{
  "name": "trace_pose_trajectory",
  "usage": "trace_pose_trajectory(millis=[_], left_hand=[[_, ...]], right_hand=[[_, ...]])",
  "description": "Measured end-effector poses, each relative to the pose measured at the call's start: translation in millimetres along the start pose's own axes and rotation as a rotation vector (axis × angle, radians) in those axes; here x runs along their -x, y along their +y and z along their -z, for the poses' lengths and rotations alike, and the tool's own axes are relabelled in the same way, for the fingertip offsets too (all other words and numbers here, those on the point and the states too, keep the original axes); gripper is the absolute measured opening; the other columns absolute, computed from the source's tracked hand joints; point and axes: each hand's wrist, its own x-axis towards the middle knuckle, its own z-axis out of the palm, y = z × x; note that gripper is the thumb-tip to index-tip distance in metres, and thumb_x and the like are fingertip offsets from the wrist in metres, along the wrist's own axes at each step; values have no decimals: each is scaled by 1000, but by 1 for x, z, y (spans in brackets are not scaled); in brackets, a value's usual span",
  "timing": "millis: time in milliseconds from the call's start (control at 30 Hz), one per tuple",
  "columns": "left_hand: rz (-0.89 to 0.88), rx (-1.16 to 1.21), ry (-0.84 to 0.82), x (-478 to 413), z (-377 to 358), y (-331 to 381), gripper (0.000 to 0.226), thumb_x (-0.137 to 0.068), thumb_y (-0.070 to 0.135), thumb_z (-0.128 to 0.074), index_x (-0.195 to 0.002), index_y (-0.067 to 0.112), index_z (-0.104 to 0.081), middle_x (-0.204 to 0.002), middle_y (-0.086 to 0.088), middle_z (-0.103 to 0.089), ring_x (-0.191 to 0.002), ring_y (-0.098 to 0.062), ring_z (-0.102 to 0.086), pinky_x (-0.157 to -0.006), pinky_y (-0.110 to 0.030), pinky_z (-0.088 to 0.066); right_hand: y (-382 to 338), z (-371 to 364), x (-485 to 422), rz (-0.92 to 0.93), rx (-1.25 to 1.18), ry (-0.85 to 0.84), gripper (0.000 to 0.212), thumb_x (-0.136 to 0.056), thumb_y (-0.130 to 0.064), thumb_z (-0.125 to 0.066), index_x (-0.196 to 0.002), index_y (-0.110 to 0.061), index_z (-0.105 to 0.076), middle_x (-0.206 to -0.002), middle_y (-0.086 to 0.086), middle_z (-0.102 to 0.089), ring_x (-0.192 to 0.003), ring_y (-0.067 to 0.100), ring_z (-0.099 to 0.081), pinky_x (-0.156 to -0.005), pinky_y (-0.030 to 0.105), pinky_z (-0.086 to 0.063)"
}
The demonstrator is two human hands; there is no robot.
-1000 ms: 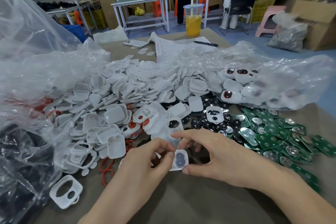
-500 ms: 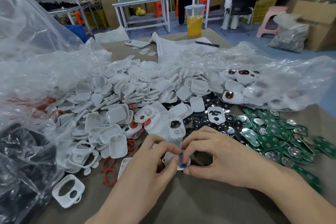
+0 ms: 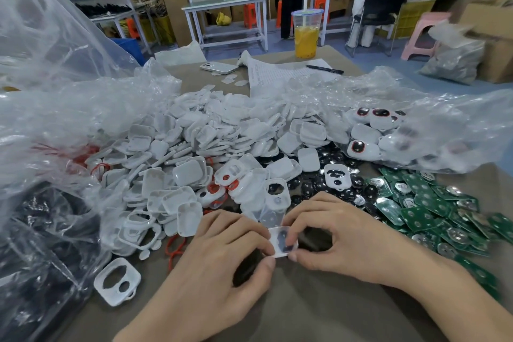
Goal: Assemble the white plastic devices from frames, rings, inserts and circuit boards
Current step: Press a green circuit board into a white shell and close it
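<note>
"Two hands, close together at the near edge of the counter (image 3: 305, 314). What is between them?"

"One white plastic piece (image 3: 283, 240), a small rounded square with a dark oval set in its face. The left hand (image 3: 222, 266) pinches its left edge between thumb and forefinger, and the right hand (image 3: 347, 239) pinches the right edge the same way. The piece sits just above the grey-brown surface, directly in front of the worker."

"And the heap behind?"

"Hundreds of smooth white shells (image 3: 208, 141) with soft corners, many of them shallow and tray-like, spill across the middle. Thin orange-red rings (image 3: 175, 247) lie loose among them. An empty frame (image 3: 118, 284) with one large and one small opening lies alone to the left of the left wrist."

"What about the right side?"

"Glossy black inserts (image 3: 319, 183), rounded like buttons, lie beyond the right hand. Next to them are flat green circuit boards (image 3: 433, 211), each with a shiny metal disc. Finished devices (image 3: 358, 147), white with red-rimmed dark ovals, rest at the mouth of a crinkled clear bag (image 3: 444, 130)."

"Anything at the far end?"

"A clear cup (image 3: 306, 33) of orange drink, a printed sheet (image 3: 280, 72) with a black pen (image 3: 324, 69) on it, and a white phone (image 3: 219, 67) lying face down."
</note>
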Motion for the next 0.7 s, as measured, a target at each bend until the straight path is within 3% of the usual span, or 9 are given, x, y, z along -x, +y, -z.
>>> trace_pose_trajectory(millis=[133,300,533,600,700], left_hand=[[-3,22,39,0,0,2,13,-91,36,-57,-91,29,-68,-108,22,-61,-109,-1,-54,-98,-26,-37],[10,64,222,1,2,1,17,-94,31,-54,-89,25,-69,-106,17,-59,-104,-8,-54,-94,-25,-38],[54,22,205,-3,-2,-2,17,-97,31,-52,-91,26,-68,-103,20,-60,-100,-5,-56,-90,-29,-40],[137,30,233,-1,-2,-5,18,-98,33,-49,-99,30,-66,-107,22,-58,-102,-4,-55,-90,-27,-38],[251,-41,225,2,-5,-11,21,-98,32,-48,-109,31,-65,-116,18,-57,-103,-8,-53,-94,-27,-35]], right_hand=[[0,-1,1,9,22,3,11,-82,-49,-70,-90,-41,-67,-114,-31,-60,-119,8,-49,-98,15,-36],[0,-2,1,28,47,19,13,-83,-51,-66,-92,-40,-66,-114,-31,-59,-117,6,-51,-98,18,-40],[-3,2,2,-12,9,34,22,-87,-60,-60,-100,-43,-65,-114,-29,-59,-117,0,-54,-98,19,-42],[-3,4,2,-46,-13,106,26,-91,-61,-52,-102,-42,-66,-112,-28,-61,-112,-2,-57,-95,18,-44],[0,7,0,-83,21,320,20,-96,-46,-51,-106,-41,-67,-111,-30,-61,-111,-3,-56,-94,8,-37]])
